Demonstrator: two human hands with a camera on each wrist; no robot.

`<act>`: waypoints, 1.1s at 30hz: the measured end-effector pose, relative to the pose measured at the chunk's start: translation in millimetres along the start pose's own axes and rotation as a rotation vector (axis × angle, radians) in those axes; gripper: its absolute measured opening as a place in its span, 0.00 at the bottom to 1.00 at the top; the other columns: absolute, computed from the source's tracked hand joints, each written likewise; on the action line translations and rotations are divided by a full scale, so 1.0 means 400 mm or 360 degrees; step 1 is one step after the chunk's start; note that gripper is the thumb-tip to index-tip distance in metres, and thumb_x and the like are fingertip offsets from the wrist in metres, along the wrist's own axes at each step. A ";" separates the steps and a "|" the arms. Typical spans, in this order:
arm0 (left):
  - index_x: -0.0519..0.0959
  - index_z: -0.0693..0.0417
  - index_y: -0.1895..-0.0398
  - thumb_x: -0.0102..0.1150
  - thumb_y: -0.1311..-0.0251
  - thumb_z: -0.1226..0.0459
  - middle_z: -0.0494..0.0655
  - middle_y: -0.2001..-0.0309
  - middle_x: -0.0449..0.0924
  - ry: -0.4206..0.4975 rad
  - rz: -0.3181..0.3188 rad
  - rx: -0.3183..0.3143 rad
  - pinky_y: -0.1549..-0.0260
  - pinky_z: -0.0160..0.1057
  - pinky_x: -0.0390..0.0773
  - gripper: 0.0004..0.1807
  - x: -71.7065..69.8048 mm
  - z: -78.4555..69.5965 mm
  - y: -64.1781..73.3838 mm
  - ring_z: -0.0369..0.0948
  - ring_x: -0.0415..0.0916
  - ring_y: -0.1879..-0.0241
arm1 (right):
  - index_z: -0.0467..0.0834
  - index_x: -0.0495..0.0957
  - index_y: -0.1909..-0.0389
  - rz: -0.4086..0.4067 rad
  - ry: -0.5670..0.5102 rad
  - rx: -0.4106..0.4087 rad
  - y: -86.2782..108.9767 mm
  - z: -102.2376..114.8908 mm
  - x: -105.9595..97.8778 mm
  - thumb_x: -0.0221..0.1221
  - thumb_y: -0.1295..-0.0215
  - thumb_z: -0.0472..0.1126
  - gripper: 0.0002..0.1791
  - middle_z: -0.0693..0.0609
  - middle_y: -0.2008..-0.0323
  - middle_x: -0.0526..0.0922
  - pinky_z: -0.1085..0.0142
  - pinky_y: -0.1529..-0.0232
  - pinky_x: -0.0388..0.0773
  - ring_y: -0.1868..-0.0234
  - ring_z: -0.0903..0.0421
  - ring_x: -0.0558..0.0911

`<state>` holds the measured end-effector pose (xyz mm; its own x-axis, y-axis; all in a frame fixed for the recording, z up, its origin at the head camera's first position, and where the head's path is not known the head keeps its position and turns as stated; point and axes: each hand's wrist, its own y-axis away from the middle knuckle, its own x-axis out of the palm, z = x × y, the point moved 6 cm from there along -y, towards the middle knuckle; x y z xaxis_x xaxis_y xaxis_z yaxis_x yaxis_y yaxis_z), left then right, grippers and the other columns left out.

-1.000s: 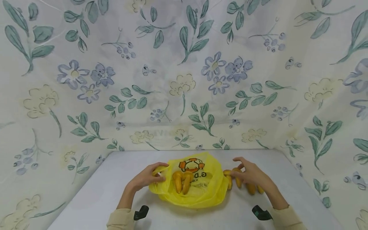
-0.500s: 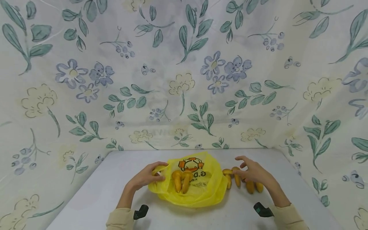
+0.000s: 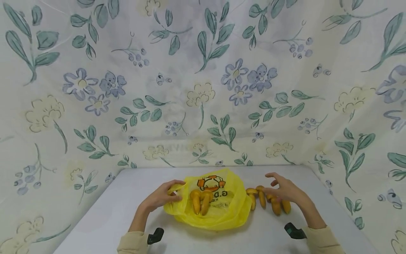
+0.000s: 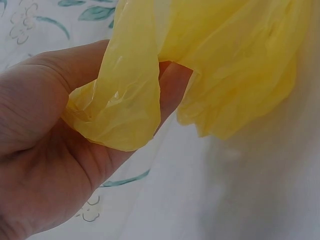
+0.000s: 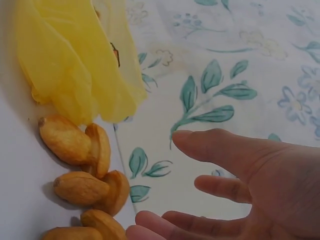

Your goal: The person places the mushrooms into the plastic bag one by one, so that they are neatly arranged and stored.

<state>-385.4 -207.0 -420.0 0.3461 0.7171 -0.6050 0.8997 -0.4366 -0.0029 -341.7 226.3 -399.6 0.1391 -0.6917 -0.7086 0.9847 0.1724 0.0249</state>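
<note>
A yellow plastic bag (image 3: 228,215) lies on the table with its mouth toward me and a cartoon print on its back panel. Inside it rest two brown-yellow mushrooms (image 3: 205,204), side by side. My left hand (image 3: 160,195) holds the bag's left edge, the thin handle (image 4: 125,105) caught between thumb and fingers. To the right of the bag, several more mushrooms (image 3: 276,206) lie in a row, the nearest one right at the bag's side. My right hand (image 3: 283,190) hovers above the row, fingers spread and nothing in them; it partly covers some caps.
The white table (image 3: 101,208) ends at a floral-patterned cloth (image 3: 203,106) hanging behind and at both sides. A black wrist device (image 3: 155,235) sits by the left sleeve, another black device (image 3: 294,231) by the right one.
My right hand has shifted to the right over the row, uncovering more of the mushrooms. The left hand and the bag stay in place.
</note>
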 end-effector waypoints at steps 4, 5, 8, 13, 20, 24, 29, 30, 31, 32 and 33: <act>0.71 0.50 0.35 0.66 0.40 0.59 0.61 0.32 0.66 0.0003 -0.0008 0.0001 0.61 0.38 0.77 0.29 0.005 0.007 0.001 0.45 0.73 0.59 | 0.40 0.60 0.31 0.0015 -0.0024 0.0026 0.005 -0.012 -0.005 0.64 0.39 0.59 0.43 0.27 0.43 0.72 0.56 0.63 0.84 0.68 0.50 0.84; 0.72 0.49 0.35 0.67 0.41 0.58 0.60 0.32 0.66 0.0005 -0.0012 -0.0002 0.61 0.38 0.77 0.29 0.006 0.010 0.001 0.45 0.73 0.59 | 0.40 0.60 0.31 0.0014 -0.0024 0.0030 0.005 -0.016 -0.007 0.64 0.40 0.59 0.44 0.26 0.43 0.72 0.56 0.63 0.84 0.67 0.50 0.84; 0.72 0.49 0.35 0.67 0.41 0.58 0.59 0.33 0.67 0.0009 -0.0013 0.0006 0.61 0.38 0.78 0.29 0.007 0.012 0.000 0.45 0.73 0.60 | 0.40 0.60 0.30 0.0003 0.0005 0.0060 0.003 -0.030 -0.012 0.64 0.39 0.59 0.44 0.27 0.43 0.72 0.56 0.62 0.84 0.66 0.50 0.83; 0.71 0.50 0.35 0.66 0.40 0.59 0.60 0.33 0.67 0.0008 -0.0003 0.0007 0.62 0.39 0.78 0.29 0.008 0.010 0.000 0.45 0.73 0.59 | 0.41 0.59 0.29 0.0001 0.0047 0.0131 0.003 -0.056 -0.020 0.64 0.40 0.60 0.45 0.29 0.42 0.72 0.55 0.61 0.82 0.67 0.51 0.82; 0.71 0.50 0.35 0.66 0.40 0.59 0.60 0.33 0.67 -0.0005 -0.0003 0.0031 0.63 0.38 0.78 0.29 0.002 0.001 -0.003 0.45 0.74 0.60 | 0.39 0.59 0.30 0.0004 0.0056 0.0101 0.006 -0.064 -0.033 0.64 0.40 0.60 0.45 0.26 0.41 0.71 0.55 0.62 0.83 0.65 0.50 0.83; 0.71 0.51 0.34 0.66 0.40 0.59 0.61 0.33 0.67 -0.0009 0.0000 0.0029 0.64 0.37 0.78 0.30 -0.001 -0.003 -0.001 0.44 0.74 0.60 | 0.39 0.59 0.31 -0.0010 0.0060 0.0094 0.004 -0.064 -0.037 0.64 0.39 0.58 0.44 0.26 0.42 0.71 0.56 0.62 0.84 0.65 0.50 0.83; 0.70 0.52 0.34 0.65 0.39 0.59 0.62 0.33 0.66 -0.0009 -0.0002 0.0022 0.64 0.36 0.78 0.30 -0.003 -0.006 0.005 0.44 0.74 0.60 | 0.40 0.60 0.31 -0.0060 0.0043 0.0086 0.002 -0.056 -0.048 0.63 0.37 0.57 0.41 0.27 0.41 0.71 0.57 0.64 0.82 0.67 0.51 0.82; 0.70 0.52 0.34 0.65 0.39 0.59 0.62 0.33 0.66 -0.0010 -0.0006 0.0018 0.64 0.36 0.79 0.30 -0.004 -0.006 0.005 0.44 0.74 0.60 | 0.40 0.60 0.31 -0.0065 0.0043 0.0074 0.003 -0.053 -0.051 0.63 0.37 0.57 0.41 0.27 0.41 0.71 0.57 0.64 0.82 0.67 0.51 0.82; 0.70 0.51 0.34 0.65 0.39 0.59 0.61 0.33 0.66 -0.0011 -0.0009 0.0016 0.63 0.36 0.78 0.30 -0.004 -0.006 0.005 0.44 0.74 0.59 | 0.39 0.59 0.31 -0.0067 0.0050 0.0064 0.005 -0.050 -0.054 0.62 0.37 0.57 0.41 0.26 0.41 0.71 0.56 0.63 0.82 0.68 0.51 0.82; 0.70 0.51 0.34 0.66 0.39 0.59 0.61 0.32 0.66 -0.0009 -0.0013 0.0010 0.62 0.37 0.78 0.30 -0.004 -0.005 0.006 0.44 0.74 0.59 | 0.39 0.59 0.30 -0.0068 0.0055 0.0057 0.007 -0.048 -0.056 0.62 0.36 0.57 0.41 0.26 0.41 0.71 0.55 0.63 0.82 0.68 0.51 0.83; 0.71 0.51 0.34 0.66 0.40 0.59 0.60 0.32 0.66 -0.0010 -0.0016 0.0005 0.61 0.37 0.78 0.30 -0.004 -0.004 0.006 0.44 0.74 0.58 | 0.39 0.59 0.30 -0.0070 0.0052 0.0055 0.009 -0.046 -0.059 0.62 0.37 0.56 0.41 0.26 0.40 0.71 0.54 0.62 0.82 0.68 0.51 0.83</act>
<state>-383.5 -208.2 -417.9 0.3355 0.7178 -0.6101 0.9022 -0.4312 -0.0113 -343.1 256.1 -395.8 0.0929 -0.6746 -0.7323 0.9929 0.1177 0.0175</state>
